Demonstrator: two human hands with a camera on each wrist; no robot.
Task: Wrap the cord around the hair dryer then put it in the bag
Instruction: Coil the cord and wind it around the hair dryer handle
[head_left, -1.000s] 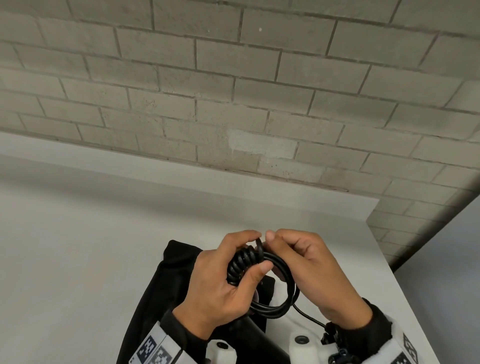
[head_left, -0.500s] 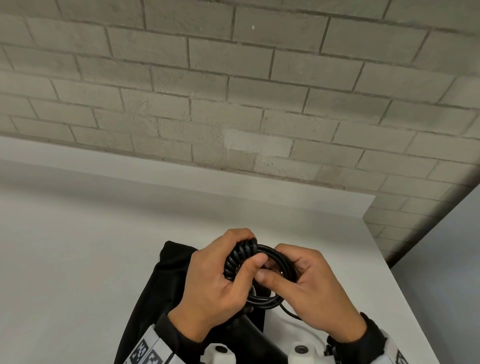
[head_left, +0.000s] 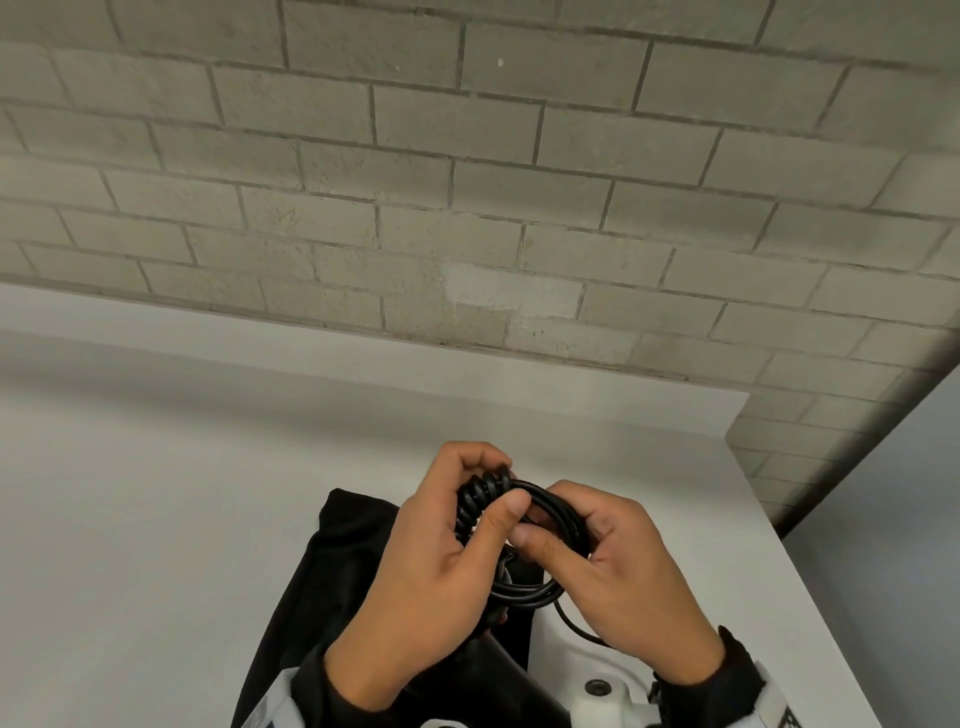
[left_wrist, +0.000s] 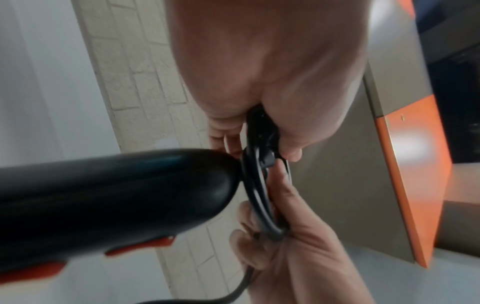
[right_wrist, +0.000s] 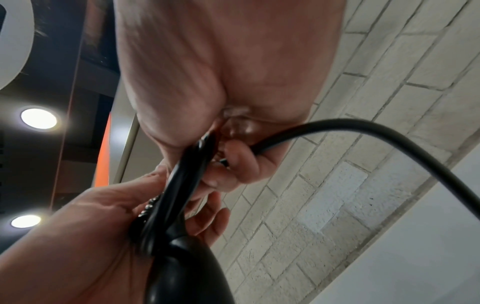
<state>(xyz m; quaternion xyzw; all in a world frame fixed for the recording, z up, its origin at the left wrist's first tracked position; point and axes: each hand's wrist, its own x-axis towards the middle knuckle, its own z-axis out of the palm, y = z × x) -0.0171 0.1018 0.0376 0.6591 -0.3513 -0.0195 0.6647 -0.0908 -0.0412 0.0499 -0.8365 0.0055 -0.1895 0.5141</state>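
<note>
A black hair dryer with red switches hangs below my hands; its handle end shows in the right wrist view. Its black cord is looped into a small coil above the handle, with a ribbed strain relief at the top. My left hand grips the ribbed part and the coil, thumb pressed across it. My right hand pinches the loops from the right side. A loose length of cord trails off past my right hand. The black bag lies on the table under my hands.
A white table runs to a grey brick wall at the back. The table's right edge drops off close to my right wrist. An orange and grey panel shows in the left wrist view.
My right hand has slid from the top of the coil down to its right side. Both hands and the coil have sunk a little lower in view.
</note>
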